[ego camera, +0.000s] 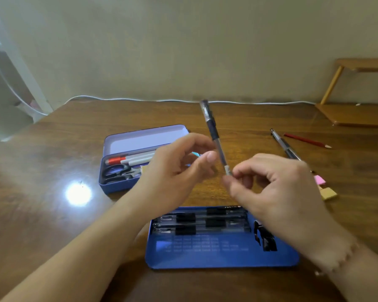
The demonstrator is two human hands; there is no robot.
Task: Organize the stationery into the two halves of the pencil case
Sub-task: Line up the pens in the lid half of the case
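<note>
Your right hand (268, 184) pinches the light, stiff pen (216, 140) by its end; your left hand (177, 168), fingers relaxed, can steady mid-barrel.

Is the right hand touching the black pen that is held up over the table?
Touching. In the head view, the right hand pinches the lower end of the black pen between its fingertips.

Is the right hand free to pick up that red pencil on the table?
Probably not right away: the right hand is pinching the end of a pen. The red pencil lies uncovered on the table, so the path looks open once the pen is set down.
</note>
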